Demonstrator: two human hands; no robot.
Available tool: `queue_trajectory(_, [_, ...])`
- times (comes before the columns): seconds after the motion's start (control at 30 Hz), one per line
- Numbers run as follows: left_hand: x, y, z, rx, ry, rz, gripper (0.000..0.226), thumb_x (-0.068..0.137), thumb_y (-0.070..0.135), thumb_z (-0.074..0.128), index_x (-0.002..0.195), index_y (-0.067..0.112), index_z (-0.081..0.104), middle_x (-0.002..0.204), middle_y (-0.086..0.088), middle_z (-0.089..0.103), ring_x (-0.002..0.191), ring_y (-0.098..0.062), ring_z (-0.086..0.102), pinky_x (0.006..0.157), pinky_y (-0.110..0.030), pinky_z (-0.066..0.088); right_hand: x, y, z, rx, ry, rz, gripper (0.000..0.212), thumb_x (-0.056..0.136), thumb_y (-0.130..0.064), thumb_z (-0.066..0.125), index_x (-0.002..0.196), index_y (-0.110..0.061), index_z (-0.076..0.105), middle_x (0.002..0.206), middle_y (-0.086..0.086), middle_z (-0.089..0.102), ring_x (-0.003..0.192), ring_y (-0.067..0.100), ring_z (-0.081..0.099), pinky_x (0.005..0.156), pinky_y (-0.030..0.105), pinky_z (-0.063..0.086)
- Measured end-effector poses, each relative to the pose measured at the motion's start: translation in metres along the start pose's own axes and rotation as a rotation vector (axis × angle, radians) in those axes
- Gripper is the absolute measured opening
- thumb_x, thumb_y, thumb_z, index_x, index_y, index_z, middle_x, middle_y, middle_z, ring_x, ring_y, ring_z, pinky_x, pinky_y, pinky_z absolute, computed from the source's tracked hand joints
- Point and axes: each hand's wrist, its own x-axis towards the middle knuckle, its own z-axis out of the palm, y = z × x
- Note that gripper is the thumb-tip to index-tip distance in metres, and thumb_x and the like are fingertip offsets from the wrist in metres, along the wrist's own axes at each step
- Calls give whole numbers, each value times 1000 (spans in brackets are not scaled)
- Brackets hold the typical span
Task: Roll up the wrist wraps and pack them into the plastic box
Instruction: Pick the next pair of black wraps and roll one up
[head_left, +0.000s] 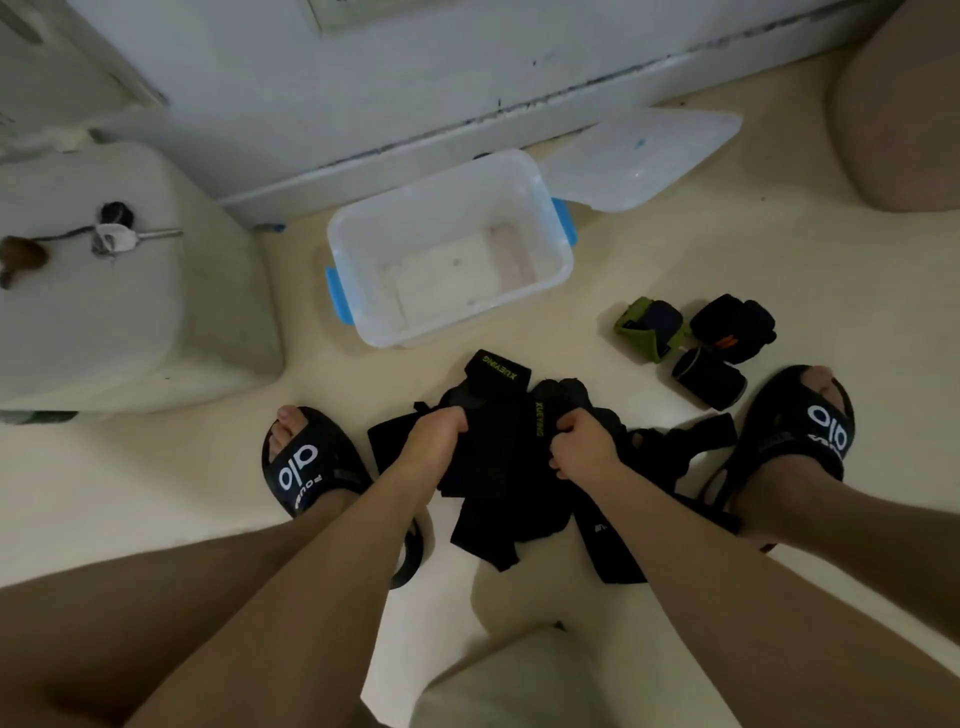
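A heap of black wrist wraps (498, 457) with yellow lettering lies on the pale floor between my feet. My left hand (434, 434) grips one black wrap at its left side. My right hand (584, 449) grips the same heap at its right side. Beyond the heap stands a clear plastic box (540, 182) with blue latches, open and with nothing in it. To the right lie three rolled wraps: a green one (649, 327), a black one (733, 326) and another black one (709, 384).
The box's clear lid (644, 156) leans by the wall at the back right. A white cushioned block (119, 291) with keys (117, 234) on it stands on the left. My feet in black slides (306, 462) flank the heap.
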Motion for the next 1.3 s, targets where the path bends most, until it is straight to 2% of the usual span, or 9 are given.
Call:
queue_trajectory(0.3, [-87, 26, -53, -598, 25, 58, 32, 88, 18, 36, 61, 10, 50, 51, -2, 51, 36, -14, 38, 43, -22, 27, -49, 5, -10, -27, -35, -50, 35, 99, -3, 45, 133, -9, 53, 112, 15, 60, 88, 27, 62, 74, 42, 61])
queue_trajectory(0.37, [-92, 26, -70, -596, 28, 97, 28, 81, 26, 47, 73, 3, 60, 70, -7, 65, 49, -15, 53, 53, -21, 35, -59, 4, -8, -17, -55, -80, 38, 99, -3, 47, 136, -11, 51, 112, 15, 60, 84, 25, 62, 65, 35, 57])
queue_trajectory(0.47, [-91, 16, -89, -527, 150, 75, 78, 53, 40, 72, 121, 4, 58, 119, -15, 70, 94, -31, 74, 77, -41, 60, -72, 7, -3, -16, -77, -114, 42, 98, -3, 52, 138, -13, 50, 106, 14, 61, 75, 20, 59, 60, 30, 54])
queue_trajectory(0.53, [-115, 15, -89, -519, 157, 131, 46, 67, 33, 63, 105, 9, 52, 75, -10, 62, 44, -23, 57, 42, -27, 49, -79, 9, 1, -20, -91, -122, 42, 98, -3, 53, 138, -14, 49, 97, 10, 60, 70, 17, 56, 58, 28, 51])
queue_trajectory(0.6, [-131, 13, -85, -512, 174, 145, 26, 83, 30, 51, 99, 10, 56, 57, -4, 59, 34, -18, 51, 39, -21, 42, -83, 12, 5, -25, -93, -115, 44, 98, -3, 55, 139, -16, 49, 93, 9, 60, 67, 16, 56, 57, 27, 51])
queue_trajectory(0.8, [-116, 6, -90, -662, 197, 123, 18, 79, 32, 59, 77, 16, 50, 64, -3, 54, 46, -22, 54, 52, -27, 52, -75, 11, 18, -95, -134, -143, 61, 93, -6, 60, 150, -19, 43, 110, 9, 56, 83, 23, 61, 73, 33, 52])
queue_trajectory(0.93, [-88, 4, -94, -606, 228, 44, 73, 52, 40, 80, 117, 10, 66, 108, -15, 72, 91, -36, 73, 82, -51, 58, -63, 0, 20, -456, -23, -387, 68, 93, -11, 61, 157, -15, 37, 142, 14, 49, 128, 34, 54, 105, 39, 49])
queue_trajectory(1.07, [-87, 18, -81, -386, 230, 125, 9, 91, 23, 71, 92, 17, 65, 97, -9, 69, 91, -27, 68, 91, -43, 57, -51, -23, 36, -573, -55, -451, 79, 96, -22, 64, 163, -21, 21, 138, 15, 55, 119, 35, 60, 97, 45, 55])
queue_trajectory(1.3, [-56, 16, -74, -340, 242, 192, 13, 94, 28, 71, 90, 16, 67, 107, -20, 72, 104, -36, 71, 97, -50, 57, -43, -60, 88, 372, -138, 73, 76, 97, -5, 66, 160, -29, 32, 97, 14, 63, 72, 25, 61, 67, 37, 58])
